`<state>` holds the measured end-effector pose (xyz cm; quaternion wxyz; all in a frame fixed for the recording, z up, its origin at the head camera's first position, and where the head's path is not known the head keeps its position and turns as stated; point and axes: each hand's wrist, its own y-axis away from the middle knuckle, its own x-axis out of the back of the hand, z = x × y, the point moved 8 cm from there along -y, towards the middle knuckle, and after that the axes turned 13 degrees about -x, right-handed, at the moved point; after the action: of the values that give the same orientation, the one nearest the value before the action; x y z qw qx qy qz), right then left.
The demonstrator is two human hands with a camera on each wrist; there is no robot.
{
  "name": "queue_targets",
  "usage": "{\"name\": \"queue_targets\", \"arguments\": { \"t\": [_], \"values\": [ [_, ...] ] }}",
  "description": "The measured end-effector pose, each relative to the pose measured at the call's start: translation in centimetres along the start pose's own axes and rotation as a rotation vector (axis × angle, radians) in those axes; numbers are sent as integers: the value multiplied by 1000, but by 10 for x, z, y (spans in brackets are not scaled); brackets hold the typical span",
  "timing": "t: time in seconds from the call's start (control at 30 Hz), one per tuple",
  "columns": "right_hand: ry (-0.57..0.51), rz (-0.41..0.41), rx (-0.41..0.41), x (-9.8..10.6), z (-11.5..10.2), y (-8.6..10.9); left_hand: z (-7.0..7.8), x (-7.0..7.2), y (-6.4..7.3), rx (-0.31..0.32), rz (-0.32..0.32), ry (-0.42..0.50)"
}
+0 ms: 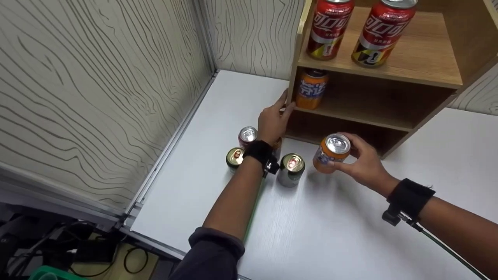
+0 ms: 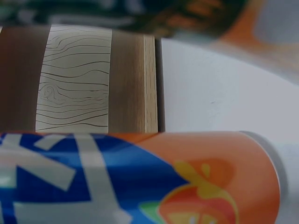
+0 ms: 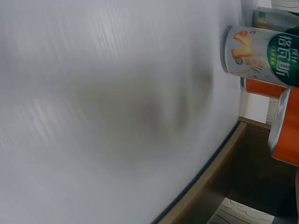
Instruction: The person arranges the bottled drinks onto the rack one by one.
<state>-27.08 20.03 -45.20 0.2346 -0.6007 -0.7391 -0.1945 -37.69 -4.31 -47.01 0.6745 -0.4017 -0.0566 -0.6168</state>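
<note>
My right hand (image 1: 363,161) grips an orange soda can (image 1: 330,153) with a blue label and silver top, in front of the wooden shelf unit's lowest opening. In the right wrist view, part of this orange can (image 3: 287,133) shows at the right edge. My left hand (image 1: 272,122) touches the left side of the shelf unit (image 1: 360,112), its fingers extended along the panel. Just inside that panel, another orange can (image 1: 311,89) stands in the middle compartment. Below the left hand, a third orange can (image 2: 210,177) is largely hidden by the wrist in the head view.
Two red cola cans (image 1: 330,29) stand on the upper shelf. A green-and-white can (image 1: 291,171) stands between my arms on the white table (image 1: 311,233). Left of my left wrist are a gold-topped can (image 1: 235,157) and a silver-topped can (image 1: 248,135). Patterned panels (image 1: 97,77) border the table.
</note>
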Motion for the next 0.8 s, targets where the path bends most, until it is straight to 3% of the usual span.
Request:
{"name": "queue_targets", "arguments": {
  "t": [0.63, 0.8],
  "values": [
    [-52, 14, 65, 35, -30, -13, 0, -1, 1, 41, -11, -7],
    [-81, 18, 95, 45, -39, -16, 3, 1, 1, 12, -14, -29]
  ]
}}
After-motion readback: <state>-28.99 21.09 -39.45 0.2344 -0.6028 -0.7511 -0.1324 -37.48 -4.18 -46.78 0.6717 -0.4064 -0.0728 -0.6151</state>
